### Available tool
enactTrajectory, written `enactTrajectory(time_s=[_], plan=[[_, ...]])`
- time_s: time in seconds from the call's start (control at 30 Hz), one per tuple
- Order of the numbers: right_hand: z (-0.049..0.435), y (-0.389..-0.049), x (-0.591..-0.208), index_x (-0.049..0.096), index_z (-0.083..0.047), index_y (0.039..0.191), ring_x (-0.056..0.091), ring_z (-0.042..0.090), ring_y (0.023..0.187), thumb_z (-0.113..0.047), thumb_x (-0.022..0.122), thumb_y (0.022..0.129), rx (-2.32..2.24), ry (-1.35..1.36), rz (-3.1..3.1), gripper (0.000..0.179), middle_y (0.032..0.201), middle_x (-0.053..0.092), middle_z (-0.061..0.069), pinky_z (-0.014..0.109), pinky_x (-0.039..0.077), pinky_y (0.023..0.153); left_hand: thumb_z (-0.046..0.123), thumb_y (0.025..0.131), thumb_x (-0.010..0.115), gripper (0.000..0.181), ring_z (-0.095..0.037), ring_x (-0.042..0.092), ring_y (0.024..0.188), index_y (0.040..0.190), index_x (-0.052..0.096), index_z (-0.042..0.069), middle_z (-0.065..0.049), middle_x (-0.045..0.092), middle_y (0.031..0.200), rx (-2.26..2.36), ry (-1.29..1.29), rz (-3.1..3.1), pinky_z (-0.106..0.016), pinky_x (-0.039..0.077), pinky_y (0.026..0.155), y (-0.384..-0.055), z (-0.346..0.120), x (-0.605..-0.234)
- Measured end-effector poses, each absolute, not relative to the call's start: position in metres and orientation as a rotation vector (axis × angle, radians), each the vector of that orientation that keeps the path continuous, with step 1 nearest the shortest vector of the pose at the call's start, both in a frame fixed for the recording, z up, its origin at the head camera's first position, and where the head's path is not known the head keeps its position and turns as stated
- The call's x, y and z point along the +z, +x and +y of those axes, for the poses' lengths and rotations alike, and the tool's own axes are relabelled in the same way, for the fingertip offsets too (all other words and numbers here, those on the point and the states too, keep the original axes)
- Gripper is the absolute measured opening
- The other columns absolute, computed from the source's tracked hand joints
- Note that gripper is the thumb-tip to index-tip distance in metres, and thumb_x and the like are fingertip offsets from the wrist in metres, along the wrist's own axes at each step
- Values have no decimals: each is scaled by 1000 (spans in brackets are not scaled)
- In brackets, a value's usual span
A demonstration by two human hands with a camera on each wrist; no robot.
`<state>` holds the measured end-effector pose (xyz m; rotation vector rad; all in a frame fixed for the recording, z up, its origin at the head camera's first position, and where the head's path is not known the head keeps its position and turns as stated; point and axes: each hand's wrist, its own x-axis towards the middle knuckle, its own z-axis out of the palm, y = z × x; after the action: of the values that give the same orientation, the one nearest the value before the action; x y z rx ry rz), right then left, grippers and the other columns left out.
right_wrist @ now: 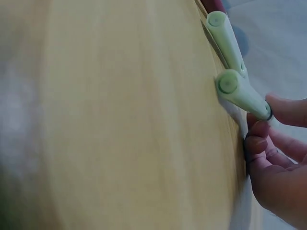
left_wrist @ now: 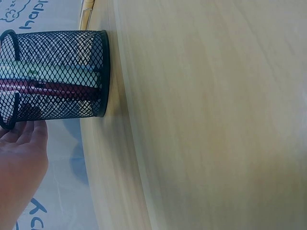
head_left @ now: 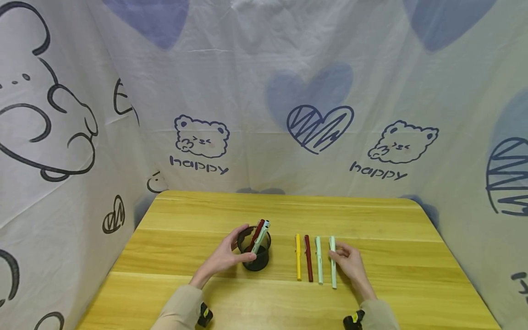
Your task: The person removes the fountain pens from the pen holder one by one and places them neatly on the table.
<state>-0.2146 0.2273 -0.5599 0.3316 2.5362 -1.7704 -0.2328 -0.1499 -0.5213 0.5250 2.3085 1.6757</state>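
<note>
Head view, cup [head_left: 259,263]: upright, well in from the table's [head_left: 198,197] far edge, within the left hand's [head_left: 228,253] curved grasp; uneven pressure could tip it.
Inner pens [head_left: 261,239]: lean together toward the table's right edge; a tilted cup could slide them out.
Outermost pen [head_left: 333,272]: nearest that edge, pinched beyond mid-length by the right hand's [head_left: 350,265] thumb and fingers; an off-centre hold could let its near end swing.
Next pen [head_left: 319,266]: just beside; a low sideways sweep could knock it askew.
</note>
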Motion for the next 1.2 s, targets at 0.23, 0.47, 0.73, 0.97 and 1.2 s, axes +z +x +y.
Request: enactTrajectory(time_s=[0.23, 0.47, 0.73, 0.97, 1.2], plan=[[226, -217, -561, 61, 12, 126, 59, 9, 75, -8, 69, 93, -1690, 303, 2630, 40, 90, 70, 13, 19, 47, 64, 25, 86, 81, 92, -40, 32, 150, 160, 27, 11, -15, 33, 163, 1670, 527, 2322, -63, 28, 121, -232, -150, -521], [226, -219, -561, 64, 12, 120, 53, 8, 70, -7, 70, 90, -1585, 274, 2716, 37, 82, 64, 7, 19, 43, 62, 25, 87, 81, 93, -40, 32, 150, 160, 26, 8, -15, 33, 163, 1670, 535, 2321, -62, 28, 121, -234, -151, -522], [224, -220, -559, 64, 12, 122, 52, 9, 72, -10, 69, 90, -1509, 289, 2728, 39, 85, 62, 7, 19, 42, 62, 24, 87, 81, 93, -40, 34, 150, 160, 26, 8, -15, 34, 163, 1669, 540, 2318, -62, 29, 121, -234, -151, -524], [224, -219, -559, 64, 12, 121, 54, 11, 75, -11, 69, 91, -1488, 297, 2743, 38, 89, 63, 10, 20, 43, 62, 26, 86, 81, 94, -41, 34, 149, 160, 26, 8, -16, 34, 163, 1672, 532, 2318, -62, 29, 121, -233, -150, -523], [224, -220, -560, 65, 10, 121, 52, 11, 75, -13, 67, 92, -1483, 310, 2746, 38, 88, 62, 7, 20, 43, 63, 25, 86, 81, 93, -40, 34, 150, 160, 26, 8, -15, 34, 163, 1676, 536, 2315, -62, 28, 121, -233, -150, -522]])
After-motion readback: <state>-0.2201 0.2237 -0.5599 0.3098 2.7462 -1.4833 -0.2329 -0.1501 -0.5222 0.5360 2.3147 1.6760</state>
